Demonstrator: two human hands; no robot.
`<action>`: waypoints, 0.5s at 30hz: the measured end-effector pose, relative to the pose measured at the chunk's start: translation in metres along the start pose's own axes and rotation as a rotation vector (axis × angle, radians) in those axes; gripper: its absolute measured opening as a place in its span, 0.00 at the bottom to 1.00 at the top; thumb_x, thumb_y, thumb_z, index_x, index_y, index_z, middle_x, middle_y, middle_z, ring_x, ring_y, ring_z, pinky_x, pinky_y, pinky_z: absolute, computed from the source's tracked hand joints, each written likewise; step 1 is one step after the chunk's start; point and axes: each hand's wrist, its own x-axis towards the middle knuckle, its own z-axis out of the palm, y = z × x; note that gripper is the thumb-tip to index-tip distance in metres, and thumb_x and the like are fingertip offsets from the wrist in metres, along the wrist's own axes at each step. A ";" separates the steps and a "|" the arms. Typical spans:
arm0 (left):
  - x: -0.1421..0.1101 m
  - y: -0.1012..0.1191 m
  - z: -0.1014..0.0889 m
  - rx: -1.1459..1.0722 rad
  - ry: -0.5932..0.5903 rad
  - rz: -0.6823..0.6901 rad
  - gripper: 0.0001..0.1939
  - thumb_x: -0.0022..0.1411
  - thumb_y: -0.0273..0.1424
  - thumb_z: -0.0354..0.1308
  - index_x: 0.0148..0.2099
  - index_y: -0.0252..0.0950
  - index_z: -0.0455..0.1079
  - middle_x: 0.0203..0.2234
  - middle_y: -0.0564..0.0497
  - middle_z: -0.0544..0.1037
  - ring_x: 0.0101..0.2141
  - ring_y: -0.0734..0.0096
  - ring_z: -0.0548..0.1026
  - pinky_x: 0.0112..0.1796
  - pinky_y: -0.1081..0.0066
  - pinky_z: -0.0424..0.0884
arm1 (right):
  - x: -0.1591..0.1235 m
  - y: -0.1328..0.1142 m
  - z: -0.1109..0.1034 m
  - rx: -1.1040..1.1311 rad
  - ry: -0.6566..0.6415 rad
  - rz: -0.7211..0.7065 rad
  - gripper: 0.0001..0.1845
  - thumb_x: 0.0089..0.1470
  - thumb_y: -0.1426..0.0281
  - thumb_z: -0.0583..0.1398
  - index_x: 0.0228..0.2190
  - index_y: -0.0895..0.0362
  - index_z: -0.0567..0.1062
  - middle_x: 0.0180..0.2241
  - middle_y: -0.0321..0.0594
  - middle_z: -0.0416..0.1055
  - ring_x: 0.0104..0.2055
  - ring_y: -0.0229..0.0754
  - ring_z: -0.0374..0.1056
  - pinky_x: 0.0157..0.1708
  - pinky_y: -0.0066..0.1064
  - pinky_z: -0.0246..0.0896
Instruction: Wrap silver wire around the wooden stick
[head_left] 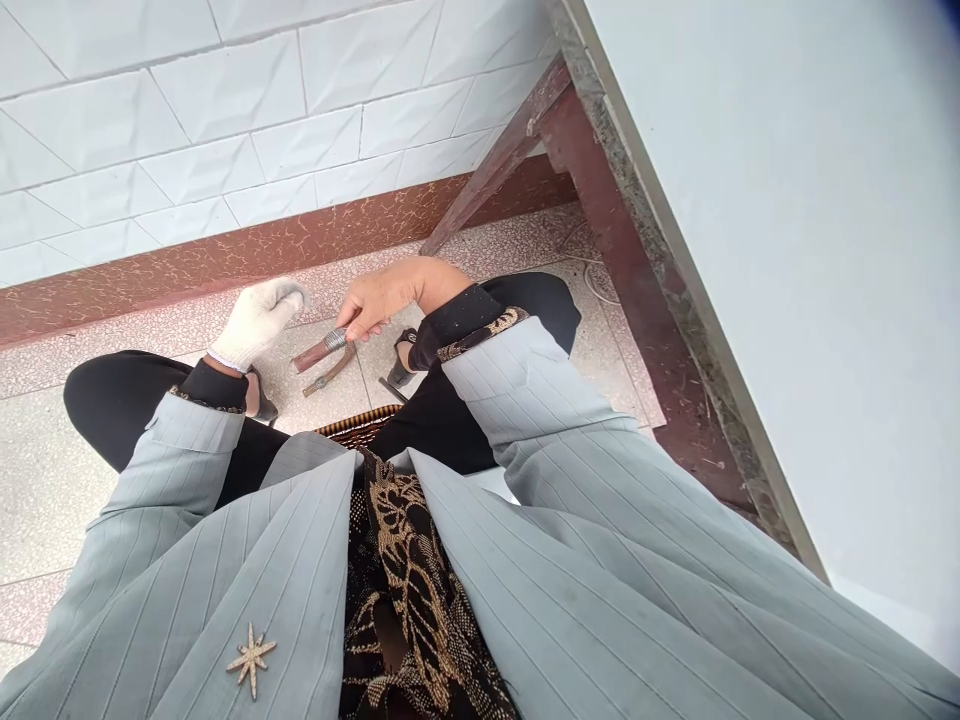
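My left hand (pixel 259 322), in a white knitted glove, is held above the floor with its fingers curled closed. Whether anything is inside those fingers is hidden. My bare right hand (pixel 381 298) grips a brown rod-like handle (pixel 313 356) with a grey metal-looking wrapped band near the fingers. The handle's free end points down and left, toward the gloved hand, and the two hands are apart. Just below it shows a thinner, curved brown piece (pixel 330 374) with a dull metallic end; I cannot tell whether it is joined to the handle.
Between my knees shows the edge of a woven seat (pixel 360 428). My dark shoes (pixel 402 358) rest on the speckled tile floor (pixel 37 480). A white-tiled wall (pixel 225 90) stands ahead. On the right are a white tabletop (pixel 795 250) and its reddish wooden leg (pixel 499 155). A pale cable (pixel 600 285) lies beneath.
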 end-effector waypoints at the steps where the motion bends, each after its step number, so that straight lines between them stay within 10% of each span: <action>1: 0.001 -0.002 0.002 -0.039 -0.013 -0.016 0.14 0.64 0.34 0.53 0.41 0.35 0.78 0.32 0.49 0.81 0.32 0.69 0.74 0.38 0.66 0.73 | 0.000 0.002 0.000 0.020 -0.010 -0.044 0.11 0.69 0.70 0.61 0.36 0.63 0.81 0.24 0.31 0.70 0.27 0.33 0.63 0.34 0.27 0.56; 8: 0.007 -0.016 0.021 -0.244 -0.137 0.012 0.17 0.62 0.41 0.58 0.42 0.33 0.78 0.35 0.47 0.82 0.35 0.66 0.76 0.39 0.67 0.72 | 0.003 0.020 -0.002 0.218 0.073 -0.338 0.20 0.68 0.59 0.64 0.30 0.62 0.77 0.24 0.31 0.69 0.24 0.29 0.61 0.31 0.25 0.55; 15: 0.009 -0.021 0.027 -0.449 -0.114 0.027 0.17 0.61 0.44 0.64 0.39 0.34 0.76 0.28 0.50 0.78 0.27 0.73 0.72 0.30 0.73 0.68 | 0.000 0.014 0.002 0.385 0.116 -0.331 0.20 0.67 0.61 0.65 0.28 0.62 0.76 0.24 0.32 0.69 0.24 0.29 0.61 0.29 0.24 0.55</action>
